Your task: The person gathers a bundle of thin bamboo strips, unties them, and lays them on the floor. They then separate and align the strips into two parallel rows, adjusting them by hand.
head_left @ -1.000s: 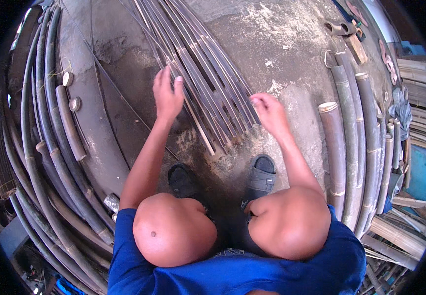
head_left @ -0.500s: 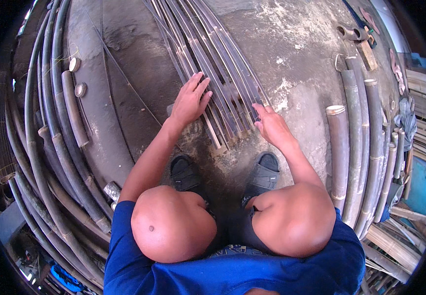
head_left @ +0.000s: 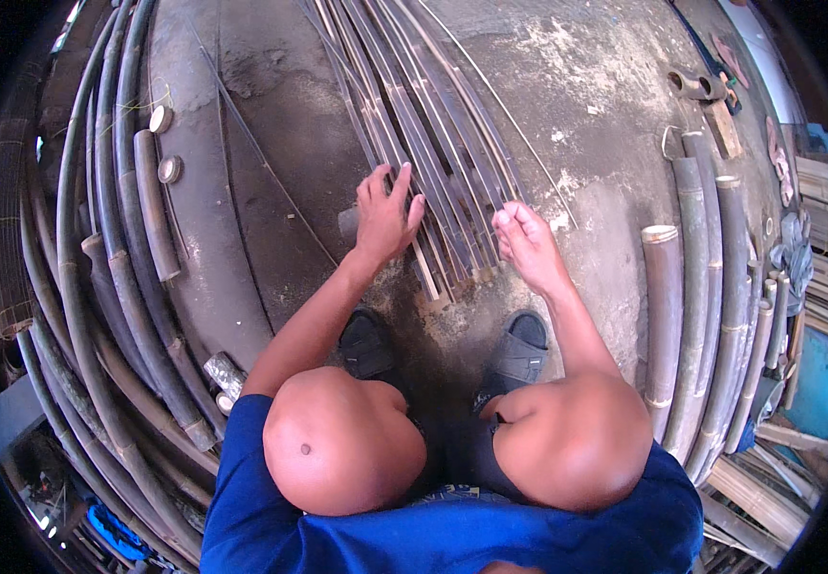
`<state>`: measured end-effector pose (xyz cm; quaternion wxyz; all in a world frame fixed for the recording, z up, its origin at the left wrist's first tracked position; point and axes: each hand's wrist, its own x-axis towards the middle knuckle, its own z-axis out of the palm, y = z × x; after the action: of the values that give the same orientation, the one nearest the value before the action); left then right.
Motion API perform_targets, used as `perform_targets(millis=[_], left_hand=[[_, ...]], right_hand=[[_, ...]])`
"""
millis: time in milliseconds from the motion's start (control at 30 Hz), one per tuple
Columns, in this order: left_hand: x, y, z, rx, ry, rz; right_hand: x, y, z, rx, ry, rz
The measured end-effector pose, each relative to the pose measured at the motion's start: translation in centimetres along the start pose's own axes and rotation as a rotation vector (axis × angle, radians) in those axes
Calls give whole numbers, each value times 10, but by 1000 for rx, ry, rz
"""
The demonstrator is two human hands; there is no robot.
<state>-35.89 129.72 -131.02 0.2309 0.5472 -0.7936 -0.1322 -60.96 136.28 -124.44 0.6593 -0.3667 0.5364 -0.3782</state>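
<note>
One bamboo-strip bundle (head_left: 423,143) lies on the floor (head_left: 615,143), long axis pointing forward-left from two sandals (head_left: 519,364), near end between the left hand (head_left: 385,220), fingers apart, and the right hand (head_left: 532,251), fingers curled, clamping indeterminable.

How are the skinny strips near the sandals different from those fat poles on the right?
The strips are narrow; the poles are thick and round. The strips lie in front of the sandals; the poles lie off to the right. Both are long.
</note>
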Motion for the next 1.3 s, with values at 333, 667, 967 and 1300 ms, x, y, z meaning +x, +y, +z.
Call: perform_targets(millis=[333,667,967,1300], left_hand=[[-6,-4,9,67,-13,60],[-9,-10,9,38,-105,24],[4,-10,10,101,-225,36],[14,-27,2,133,-278,131]], right_hand=[[5,29,39,-993,84,-245],[2,-24,45,-787,-37,164],[20,28,25,-345,-131,44],[-20,-66,56,-182,-93,-78]])
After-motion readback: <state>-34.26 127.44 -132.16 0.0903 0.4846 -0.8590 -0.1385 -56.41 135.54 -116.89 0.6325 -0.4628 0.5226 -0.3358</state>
